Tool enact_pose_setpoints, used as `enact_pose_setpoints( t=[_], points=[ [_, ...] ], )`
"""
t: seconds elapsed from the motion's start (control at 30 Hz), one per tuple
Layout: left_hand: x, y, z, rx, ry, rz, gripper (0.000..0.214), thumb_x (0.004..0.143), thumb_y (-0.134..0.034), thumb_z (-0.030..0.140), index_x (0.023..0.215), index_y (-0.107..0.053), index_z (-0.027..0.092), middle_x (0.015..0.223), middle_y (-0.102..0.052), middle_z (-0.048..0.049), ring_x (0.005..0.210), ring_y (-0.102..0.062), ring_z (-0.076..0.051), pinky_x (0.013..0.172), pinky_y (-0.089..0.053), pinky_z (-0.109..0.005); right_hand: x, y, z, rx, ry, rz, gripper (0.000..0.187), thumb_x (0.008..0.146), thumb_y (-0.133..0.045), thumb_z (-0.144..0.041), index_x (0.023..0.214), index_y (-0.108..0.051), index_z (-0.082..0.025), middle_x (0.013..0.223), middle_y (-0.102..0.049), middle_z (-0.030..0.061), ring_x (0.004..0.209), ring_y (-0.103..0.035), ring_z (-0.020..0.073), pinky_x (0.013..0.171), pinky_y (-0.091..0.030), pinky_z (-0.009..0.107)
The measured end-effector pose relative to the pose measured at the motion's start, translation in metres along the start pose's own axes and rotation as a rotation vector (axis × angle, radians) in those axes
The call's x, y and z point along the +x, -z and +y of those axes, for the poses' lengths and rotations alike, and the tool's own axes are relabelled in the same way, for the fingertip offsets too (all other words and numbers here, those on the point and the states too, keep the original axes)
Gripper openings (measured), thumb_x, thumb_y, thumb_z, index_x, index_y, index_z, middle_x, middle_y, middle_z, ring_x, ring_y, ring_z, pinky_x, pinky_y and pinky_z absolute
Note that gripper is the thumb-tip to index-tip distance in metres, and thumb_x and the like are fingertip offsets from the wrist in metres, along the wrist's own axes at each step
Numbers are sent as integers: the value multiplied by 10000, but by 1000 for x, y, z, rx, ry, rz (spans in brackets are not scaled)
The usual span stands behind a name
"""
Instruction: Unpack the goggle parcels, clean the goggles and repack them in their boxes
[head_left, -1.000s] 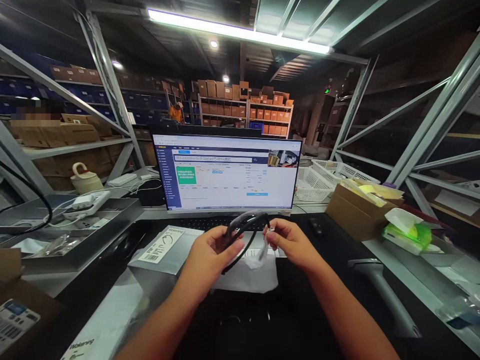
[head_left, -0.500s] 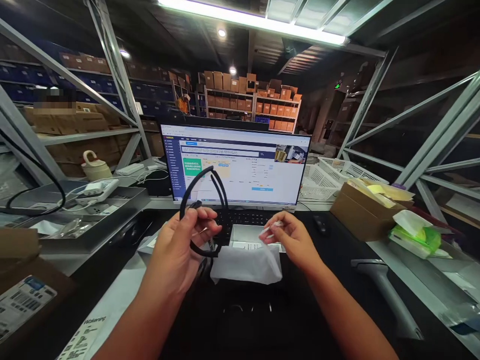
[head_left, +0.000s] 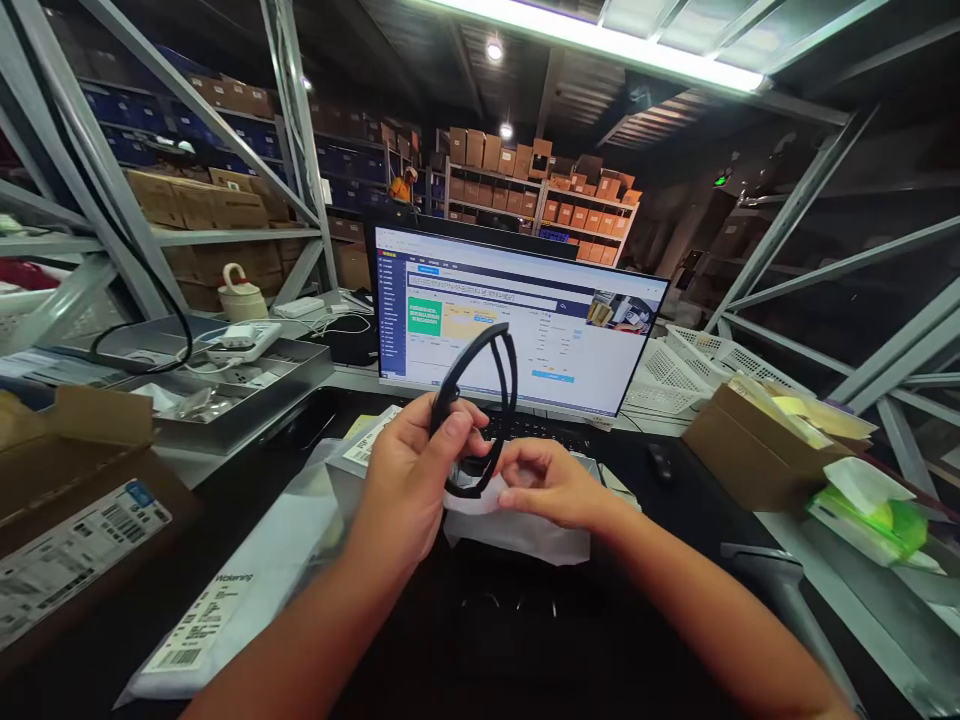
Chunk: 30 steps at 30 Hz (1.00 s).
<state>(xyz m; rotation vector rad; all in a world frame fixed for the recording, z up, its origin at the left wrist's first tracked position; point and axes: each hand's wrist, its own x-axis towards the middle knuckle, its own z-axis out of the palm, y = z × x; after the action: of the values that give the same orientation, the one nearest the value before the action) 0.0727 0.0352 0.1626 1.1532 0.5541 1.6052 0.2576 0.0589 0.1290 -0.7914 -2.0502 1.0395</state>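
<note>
My left hand (head_left: 409,470) is closed on a black curved frame (head_left: 466,366), held upright before the monitor. It has thin bent arms that come together near the top; its exact kind I cannot tell. My right hand (head_left: 555,485) is closed, its fingertips by the frame's lower end. A white strip (head_left: 480,498) of thin, soft material runs from its fingers beneath the frame. Below both hands a white cloth-like wrapping (head_left: 544,538) hangs over the near side of a box that is mostly hidden by the hands.
A monitor (head_left: 517,310) and keyboard (head_left: 551,427) stand behind the hands. To the left lie a labelled white bag (head_left: 255,560) and an opened carton (head_left: 90,520). On the right are a mouse (head_left: 660,463), a carton of envelopes (head_left: 739,450), a tissue pack (head_left: 870,510) and a handheld scanner (head_left: 795,590).
My right hand has moved left, bringing the white strip to the black frame's lower end. My left hand still holds the frame. The camera view has turned slightly left.
</note>
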Motion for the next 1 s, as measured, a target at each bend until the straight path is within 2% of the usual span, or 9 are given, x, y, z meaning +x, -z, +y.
enact_pose_setpoints(
  t=[0.1, 0.17, 0.23, 0.3, 0.4, 0.47, 0.57, 0.67, 1.0],
  points=[
    [-2, 2, -1, 42, -24, -19, 334, 805, -769, 498, 839, -658, 185, 852, -649, 5, 683, -601, -99, 691, -519, -209, -2, -2, -1, -505, -22, -210, 124, 875, -687, -229, 993, -711, -201, 838, -617, 11, 739, -557, 148, 682, -407, 253],
    [-2, 3, -2, 51, -34, -31, 310, 822, -760, 477, 844, -655, 186, 879, -647, 6, 683, -607, -95, 697, -515, -208, -12, -7, 0, -829, -139, -355, 152, 902, -589, -133, 945, -726, -184, 928, -673, 66, 784, -610, 178, 678, -413, 265],
    [-2, 2, -3, 51, -32, -44, 300, 827, -756, 469, 842, -655, 187, 881, -642, 8, 682, -610, -96, 697, -514, -210, -26, -13, 1, -977, -255, -388, 239, 943, -499, -124, 904, -733, -153, 906, -701, 113, 793, -649, 218, 680, -429, 291],
    [-1, 1, -4, 54, -27, -54, 294, 831, -751, 468, 838, -657, 189, 876, -639, 9, 682, -608, -97, 699, -513, -210, -40, -17, 0, -982, -306, -355, 298, 995, -436, -191, 1000, -731, -146, 910, -727, 135, 853, -683, 265, 737, -463, 330],
    [-1, 0, -5, 70, -24, -69, 285, 833, -748, 462, 829, -663, 190, 867, -637, 6, 677, -602, -103, 687, -510, -214, -52, -13, 3, -880, -355, -365, 437, 1007, -465, -440, 1341, -596, -189, 1153, -726, 151, 1054, -678, 325, 875, -494, 402],
    [-1, 0, -5, 81, -16, -83, 272, 834, -747, 451, 830, -664, 192, 866, -637, 3, 680, -600, -108, 691, -509, -221, -55, -7, 10, -778, -413, -396, 589, 968, -506, -547, 1428, -521, -180, 1271, -680, 175, 1130, -653, 355, 927, -499, 442],
    [-2, 0, -7, 110, 7, -111, 255, 841, -739, 439, 827, -658, 198, 858, -638, 4, 684, -594, -112, 706, -500, -227, -56, 1, 25, -631, -453, -433, 618, 925, -594, -544, 1414, -546, -170, 1338, -643, 165, 1190, -624, 344, 995, -488, 434],
    [-3, 0, -10, 160, 18, -151, 272, 844, -729, 456, 821, -653, 196, 830, -638, -1, 679, -583, -120, 679, -480, -227, -63, 1, 27, -623, -435, -376, 675, 860, -713, -486, 1445, -520, -212, 1396, -603, 136, 1235, -594, 330, 1035, -469, 413],
    [-2, 1, -20, 218, 34, -202, 241, 868, -708, 452, 846, -647, 219, 850, -639, 13, 700, -572, -119, 687, -465, -228, -87, 10, -29, -973, -481, -74, 436, 854, -755, -419, 1245, -708, -233, 1312, -646, 136, 1157, -585, 375, 994, -477, 531]
  ],
)
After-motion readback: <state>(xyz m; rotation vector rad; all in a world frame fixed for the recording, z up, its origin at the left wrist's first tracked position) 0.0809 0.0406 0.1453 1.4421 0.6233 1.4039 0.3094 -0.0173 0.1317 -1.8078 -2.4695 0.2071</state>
